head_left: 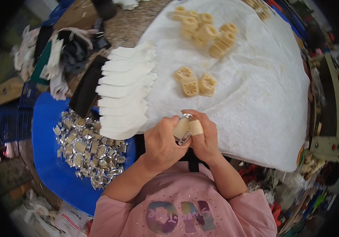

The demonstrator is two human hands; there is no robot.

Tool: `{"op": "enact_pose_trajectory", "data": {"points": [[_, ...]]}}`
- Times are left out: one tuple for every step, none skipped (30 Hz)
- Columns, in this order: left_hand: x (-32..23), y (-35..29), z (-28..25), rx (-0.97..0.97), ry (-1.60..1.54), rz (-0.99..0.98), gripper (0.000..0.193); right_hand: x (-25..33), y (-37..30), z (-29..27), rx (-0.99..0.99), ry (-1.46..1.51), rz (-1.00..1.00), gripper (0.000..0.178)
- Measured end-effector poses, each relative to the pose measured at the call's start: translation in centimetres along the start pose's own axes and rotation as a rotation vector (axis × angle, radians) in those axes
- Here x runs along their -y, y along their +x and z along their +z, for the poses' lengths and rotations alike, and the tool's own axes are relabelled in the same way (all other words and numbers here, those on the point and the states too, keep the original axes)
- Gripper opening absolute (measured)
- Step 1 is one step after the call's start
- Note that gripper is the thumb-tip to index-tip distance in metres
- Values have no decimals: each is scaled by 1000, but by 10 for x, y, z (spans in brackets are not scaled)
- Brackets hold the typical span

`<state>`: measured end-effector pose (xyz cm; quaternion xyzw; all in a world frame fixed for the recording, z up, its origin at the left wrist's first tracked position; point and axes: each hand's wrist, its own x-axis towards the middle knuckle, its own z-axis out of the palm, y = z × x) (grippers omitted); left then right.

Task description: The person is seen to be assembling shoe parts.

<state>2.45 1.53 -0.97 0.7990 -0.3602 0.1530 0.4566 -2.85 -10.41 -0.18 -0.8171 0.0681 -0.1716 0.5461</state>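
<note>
My left hand (162,141) and my right hand (205,136) meet near the front edge of a white-covered table (252,114). Between them they grip a small silver-rimmed piece with a flat beige face (182,129); its exact kind does not show. Fingers of both hands are closed about its sides and hide part of the rim. A beige band is wrapped round a digit of my right hand, against the piece. Beyond my hands lie three beige, hollow moulded pieces (191,86). To the left, several white curved cloth-like strips (124,87) overlap in a row.
A blue tub (47,158) at my left holds a heap of silver and beige pieces (84,148). More beige moulded pieces (205,33) lie at the table's far side. A dark, long object (88,85) sits beside the strips. Mixed scraps (292,181) crowd the right.
</note>
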Motion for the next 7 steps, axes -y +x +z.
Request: {"op": "enact_pose_trajectory", "data": {"points": [[3,0,-4,-15,18,-8,54,-1,1,-1,34,49,9,29],[7,0,-9,6,-20,-55,52,-2,3,-1,68,98,18,29],[10,-1,-13,26,-58,-102,51,-2,7,1,87,107,7,29],[16,-2,-19,16,-41,-108,49,0,11,0,137,125,-6,31],[22,-5,-27,8,-34,-111,49,2,16,-1,185,142,-17,32],[28,-8,-37,-26,-22,-169,51,3,27,-4,236,92,-141,36],[36,-12,-47,-58,-13,-227,52,5,36,-4,234,18,-192,37]]}}
